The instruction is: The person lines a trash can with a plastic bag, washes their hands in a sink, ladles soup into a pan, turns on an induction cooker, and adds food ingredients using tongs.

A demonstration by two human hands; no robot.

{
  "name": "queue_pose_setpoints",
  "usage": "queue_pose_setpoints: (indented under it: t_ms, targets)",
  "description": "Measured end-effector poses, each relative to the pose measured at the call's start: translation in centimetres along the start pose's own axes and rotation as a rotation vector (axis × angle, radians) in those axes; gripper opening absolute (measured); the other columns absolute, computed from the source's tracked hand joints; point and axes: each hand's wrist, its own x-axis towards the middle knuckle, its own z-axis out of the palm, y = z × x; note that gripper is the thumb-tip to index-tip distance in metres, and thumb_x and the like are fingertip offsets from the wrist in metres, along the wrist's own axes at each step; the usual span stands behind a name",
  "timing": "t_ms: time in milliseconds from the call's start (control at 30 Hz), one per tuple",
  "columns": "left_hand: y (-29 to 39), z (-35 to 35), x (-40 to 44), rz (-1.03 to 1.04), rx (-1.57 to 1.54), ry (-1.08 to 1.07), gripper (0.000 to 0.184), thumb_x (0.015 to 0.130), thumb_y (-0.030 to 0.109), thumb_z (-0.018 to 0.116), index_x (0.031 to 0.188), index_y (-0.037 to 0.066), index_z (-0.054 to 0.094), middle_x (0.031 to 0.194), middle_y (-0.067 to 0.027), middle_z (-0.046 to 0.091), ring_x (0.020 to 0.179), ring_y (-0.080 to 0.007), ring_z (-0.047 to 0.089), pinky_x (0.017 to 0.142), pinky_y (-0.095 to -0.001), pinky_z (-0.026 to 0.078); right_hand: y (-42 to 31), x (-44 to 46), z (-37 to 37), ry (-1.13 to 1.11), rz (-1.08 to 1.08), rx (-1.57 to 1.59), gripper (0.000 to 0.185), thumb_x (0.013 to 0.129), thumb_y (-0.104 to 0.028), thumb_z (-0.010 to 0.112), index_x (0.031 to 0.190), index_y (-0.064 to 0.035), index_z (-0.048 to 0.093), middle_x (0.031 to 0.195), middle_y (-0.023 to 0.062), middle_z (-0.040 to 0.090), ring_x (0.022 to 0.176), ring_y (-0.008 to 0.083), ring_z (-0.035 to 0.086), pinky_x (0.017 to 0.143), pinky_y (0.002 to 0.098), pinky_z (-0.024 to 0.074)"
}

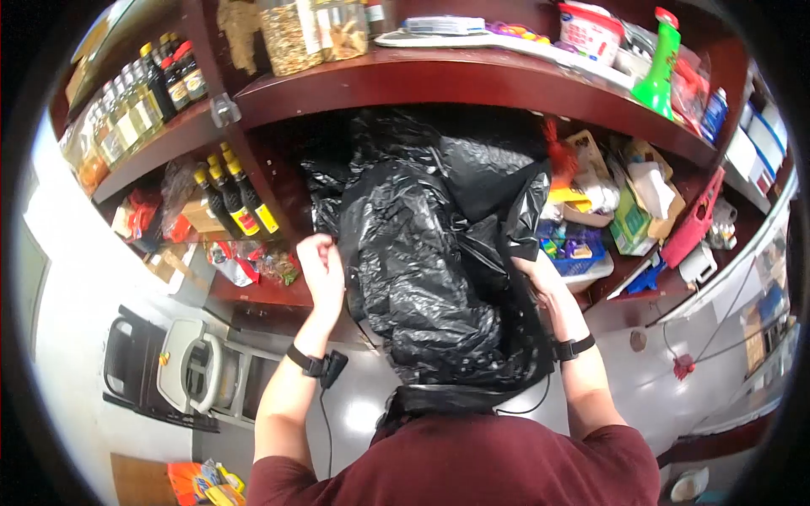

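A large, crumpled black plastic bag (413, 261) spreads in front of my chest, from the dark shelf recess down to my shirt. Beside its left edge is my left hand (321, 266), its fingers curled into a fist; whatever they may hold is hidden. On the opposite side my right hand (542, 277) grips the bag's edge, with the fingertips partly covered by the plastic. Folds hide what, if anything, is inside the bag.
Dark red shelves (472, 80) surround the bag. Bottles (240, 198) stand at left, a blue basket (578, 253) at right, and a green spray bottle (661, 67) above. A pale high chair (202, 367) is at lower left. A cable runs from my left wristband.
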Motion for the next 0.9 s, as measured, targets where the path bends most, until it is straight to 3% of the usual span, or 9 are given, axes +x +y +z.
queue_pose_setpoints:
  t_ms: [67, 200, 300, 433, 533, 633, 733, 867, 900]
  targets:
    - [2.8, 2.4, 2.7, 0.476, 0.210, -0.136, 0.043, 0.067, 0.009, 0.063, 0.108, 0.009, 0.050, 0.108, -0.0135, 0.049, 0.100, -0.0261, 0.048, 0.084, -0.0347, 0.040, 3.0, -0.3, -3.1, 0.181, 0.038, 0.052, 0.022, 0.077, -0.001, 0.050, 0.098, 0.0000, 0.056, 0.087, 0.0040, 0.059, 0.078, 0.0142, 0.055, 0.070, 0.0269, 0.0447]
    - [9.8, 10.1, 3.4, 0.715, 0.532, -0.573, 0.081, 0.062, 0.027, 0.074, 0.131, 0.019, 0.032, 0.139, -0.0180, 0.013, 0.125, -0.0449, 0.015, 0.097, -0.0557, 0.024, 10.3, -1.6, -10.3, 0.567, 0.030, -0.144, 0.022, 0.080, -0.005, 0.040, 0.093, 0.0000, 0.057, 0.078, 0.0060, 0.060, 0.066, 0.0149, 0.055, 0.062, 0.0290, 0.0454]
    - [11.7, 16.6, 2.9, 0.536, 0.650, -0.850, 0.099, 0.055, 0.048, 0.074, 0.136, 0.029, 0.019, 0.142, -0.0163, -0.009, 0.123, -0.0554, -0.001, 0.088, -0.0725, 0.009, 9.1, -5.0, -8.4, 0.593, -0.139, -0.257, 0.033, 0.080, -0.013, 0.046, 0.108, 0.0032, 0.050, 0.096, 0.0109, 0.058, 0.087, 0.0175, 0.053, 0.077, 0.0304, 0.0418]
    - [12.3, 20.0, 3.1, 0.473, 0.895, -0.871, 0.109, 0.049, 0.053, 0.075, 0.136, 0.036, 0.012, 0.142, -0.0164, -0.015, 0.123, -0.0539, 0.008, 0.087, -0.0731, 0.008, 8.8, -11.4, -8.0, 0.393, -0.271, -0.449, 0.053, 0.073, -0.017, 0.066, 0.119, -0.0010, 0.046, 0.110, 0.0146, 0.057, 0.103, 0.0182, 0.052, 0.088, 0.0297, 0.0387]
    - [9.9, 21.8, 4.5, 0.464, 0.980, -0.805, 0.111, 0.047, 0.044, 0.080, 0.135, 0.039, 0.012, 0.143, -0.0116, -0.012, 0.125, -0.0476, 0.013, 0.088, -0.0732, 0.010, 4.5, -17.2, -7.0, 0.348, -0.118, -0.677, 0.034, 0.074, -0.008, 0.060, 0.108, -0.0040, 0.055, 0.089, 0.0173, 0.062, 0.083, 0.0202, 0.063, 0.072, 0.0300, 0.0470]
    - [8.6, 22.7, 5.8, 0.422, 1.021, -0.704, 0.112, 0.048, 0.042, 0.080, 0.135, 0.037, 0.010, 0.144, -0.0086, -0.011, 0.127, -0.0423, 0.015, 0.089, -0.0719, 0.010, 2.5, -20.2, -5.8, 0.324, -0.317, -0.770, 0.031, 0.070, -0.001, 0.057, 0.101, -0.0035, 0.058, 0.083, 0.0198, 0.059, 0.078, 0.0314, 0.061, 0.067, 0.0310, 0.0476]
    - [7.9, 23.3, 7.5, 0.324, 1.127, -0.624, 0.112, 0.049, 0.043, 0.079, 0.136, 0.034, 0.009, 0.143, -0.0069, -0.015, 0.128, -0.0404, 0.013, 0.090, -0.0712, 0.011, 0.3, -22.8, -5.6, 0.314, -0.234, -0.722, 0.013, 0.071, -0.002, 0.055, 0.083, -0.0003, 0.057, 0.070, 0.0198, 0.055, 0.063, 0.0302, 0.059, 0.058, 0.0326, 0.0454]
    - [7.6, 23.9, 9.8, 0.262, 1.236, -0.538, 0.113, 0.052, 0.046, 0.076, 0.137, 0.031, 0.004, 0.142, -0.0053, -0.020, 0.128, -0.0397, 0.013, 0.090, -0.0705, 0.015, -1.7, -28.2, -8.6, 0.455, -0.233, -0.732, 0.004, 0.072, -0.006, 0.054, 0.071, -0.0015, 0.054, 0.054, 0.0105, 0.042, 0.046, 0.0144, 0.041, 0.045, 0.0283, 0.0370]
    - [7.6, 24.2, 10.2, 0.246, 1.256, -0.538, 0.112, 0.054, 0.047, 0.074, 0.137, 0.030, 0.001, 0.141, -0.0046, -0.022, 0.129, -0.0391, 0.012, 0.090, -0.0704, 0.016, -1.7, -30.3, -10.3, 0.510, -0.109, -0.755, 0.005, 0.071, -0.006, 0.055, 0.069, -0.0013, 0.054, 0.052, 0.0095, 0.042, 0.046, 0.0133, 0.041, 0.044, 0.0275, 0.0363]
